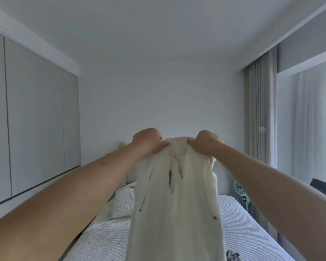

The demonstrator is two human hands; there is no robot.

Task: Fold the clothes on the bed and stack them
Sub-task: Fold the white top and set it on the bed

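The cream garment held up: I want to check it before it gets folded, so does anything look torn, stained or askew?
Nothing stands out. Left hand and right hand pinch the cream garment at its top edge; it hangs straight, no visible tears or stains, drawstring dangling centrally.

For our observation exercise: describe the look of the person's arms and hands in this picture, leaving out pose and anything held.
Both forearms are bare, with no sleeves in view. The left hand and right hand wear no gloves; no watch, bracelet or ring shows.
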